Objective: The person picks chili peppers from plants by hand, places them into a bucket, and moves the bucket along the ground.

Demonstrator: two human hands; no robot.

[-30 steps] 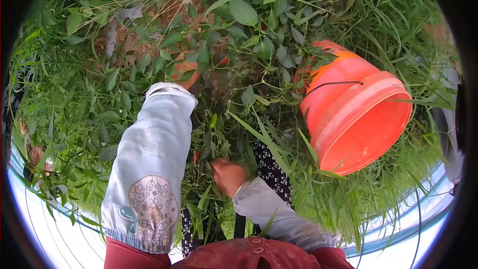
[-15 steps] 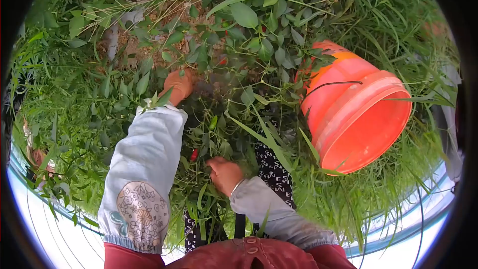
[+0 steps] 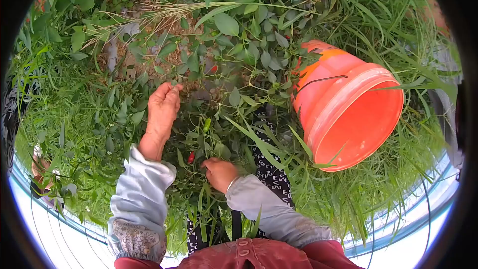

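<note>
My left hand [image 3: 164, 107] is above the pepper plant's leaves, its fingers curled together with the tips pointing away to the right. Whatever they may hold is hidden. Lower down, my right hand [image 3: 220, 174] is closed among the stems, and I cannot make out what is in its fingers. Just left of it hangs a red chili pepper [image 3: 191, 157]. A green chili pepper [image 3: 207, 124] hangs between the two hands. Farther off, another red chili pepper [image 3: 213, 69] shows among the leaves.
An orange-red bucket [image 3: 318, 119] lies tilted in the grass on the right, its mouth facing me and its wire handle against its side. Dry grass stalks [image 3: 164, 17] cross the plants ahead. My patterned trouser leg [image 3: 273, 169] stands among the leaves.
My left hand has come up out of the leaves, back toward me and slightly left, and is now fully visible. My right hand has shifted only slightly left.
</note>
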